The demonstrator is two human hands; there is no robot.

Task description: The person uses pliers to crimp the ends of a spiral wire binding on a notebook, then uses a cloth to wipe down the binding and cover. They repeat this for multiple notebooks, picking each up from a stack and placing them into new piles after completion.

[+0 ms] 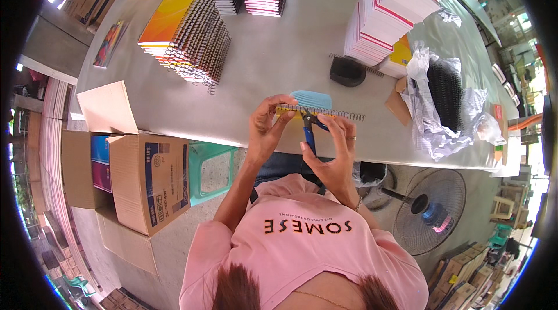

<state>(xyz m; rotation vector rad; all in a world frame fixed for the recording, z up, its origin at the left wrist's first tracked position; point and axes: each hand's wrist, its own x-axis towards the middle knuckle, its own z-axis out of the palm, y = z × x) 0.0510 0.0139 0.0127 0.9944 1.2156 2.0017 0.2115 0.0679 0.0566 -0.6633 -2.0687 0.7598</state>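
Note:
My left hand (267, 127) pinches a thin yellow-edged notebook (283, 111), seen nearly edge-on in front of me. A dark wire spiral coil (347, 114) runs along its upper edge and sticks out well past it to the right. In my right hand (332, 156) is a pair of blue-handled pliers (308, 134). Their handles point down toward me, and the jaws are at the coil near the middle of the notebook. Whether the jaws have closed on the wire I cannot tell. Just behind lies a light blue ridged piece (312, 99) on the table.
Spiral notebooks (189, 31) with orange-yellow covers are stacked at the left. White and red page stacks (383, 13) rise at the right. A black bowl-like holder (347, 71) and black coils in plastic wrap (444, 95) lie nearer. An open carton (148, 182) and a fan (430, 211) stand below the edge.

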